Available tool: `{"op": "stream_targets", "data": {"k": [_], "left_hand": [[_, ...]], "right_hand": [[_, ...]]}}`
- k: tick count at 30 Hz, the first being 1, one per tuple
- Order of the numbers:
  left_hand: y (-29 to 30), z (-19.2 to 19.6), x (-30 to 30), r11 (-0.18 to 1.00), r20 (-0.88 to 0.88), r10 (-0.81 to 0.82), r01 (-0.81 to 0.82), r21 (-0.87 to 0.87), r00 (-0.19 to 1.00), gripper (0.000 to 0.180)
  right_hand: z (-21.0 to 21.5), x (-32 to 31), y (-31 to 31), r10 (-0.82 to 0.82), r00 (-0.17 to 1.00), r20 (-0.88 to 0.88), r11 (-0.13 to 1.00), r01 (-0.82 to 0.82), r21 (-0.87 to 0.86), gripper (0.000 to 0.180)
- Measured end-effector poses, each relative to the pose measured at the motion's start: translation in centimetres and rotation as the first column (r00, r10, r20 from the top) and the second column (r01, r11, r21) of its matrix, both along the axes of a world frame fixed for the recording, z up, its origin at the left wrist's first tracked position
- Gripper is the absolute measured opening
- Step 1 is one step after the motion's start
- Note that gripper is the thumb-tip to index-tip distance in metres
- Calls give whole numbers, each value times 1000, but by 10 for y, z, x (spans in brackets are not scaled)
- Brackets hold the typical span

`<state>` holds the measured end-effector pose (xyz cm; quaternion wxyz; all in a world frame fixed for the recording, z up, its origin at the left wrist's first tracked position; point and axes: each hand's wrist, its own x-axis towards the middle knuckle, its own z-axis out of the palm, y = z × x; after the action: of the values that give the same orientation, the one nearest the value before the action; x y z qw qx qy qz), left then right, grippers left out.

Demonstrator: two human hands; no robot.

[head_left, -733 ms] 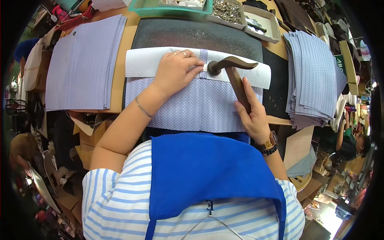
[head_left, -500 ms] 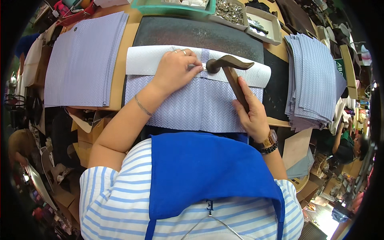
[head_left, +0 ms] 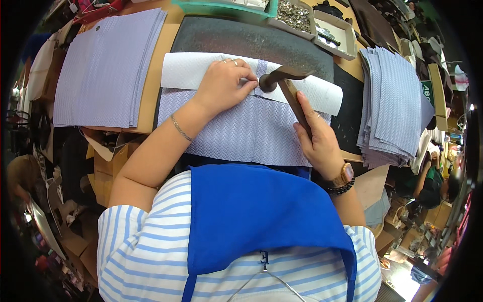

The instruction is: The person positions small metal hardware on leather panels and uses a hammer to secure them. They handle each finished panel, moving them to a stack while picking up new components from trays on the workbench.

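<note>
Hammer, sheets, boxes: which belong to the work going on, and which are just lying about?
Seemingly part of it:
Hammer, in the right hand
Folded lilac sheet, under the left hand
Black slab beneath the sheet
Left stack and right stack of similar sheets

Apparently just lying about:
Red container, upper left
Cardboard box below the left stack

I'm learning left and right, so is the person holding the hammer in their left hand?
No, the right hand is wrapped around the hammer.
</note>
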<state>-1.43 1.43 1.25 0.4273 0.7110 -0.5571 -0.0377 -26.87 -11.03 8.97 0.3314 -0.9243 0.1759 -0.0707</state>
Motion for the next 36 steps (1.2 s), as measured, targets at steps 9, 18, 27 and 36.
{"op": "stream_targets", "data": {"k": [9,18,27,36], "left_hand": [[0,4,-5,1000,-98,18,-20,-23,995,88],[1,-2,0,1000,-167,9,-12,-20,986,122],[20,27,6,997,37,-4,1,81,999,107],[51,35,132,952,-197,137,-74,296,971,43]], "right_hand": [[44,22,-10,135,991,-6,955,-132,-265,71],[64,34,-16,175,971,-164,945,-212,-249,70],[4,-20,-29,-65,992,110,986,47,162,70],[-40,-122,-126,-408,888,213,789,460,-408,57]]}}
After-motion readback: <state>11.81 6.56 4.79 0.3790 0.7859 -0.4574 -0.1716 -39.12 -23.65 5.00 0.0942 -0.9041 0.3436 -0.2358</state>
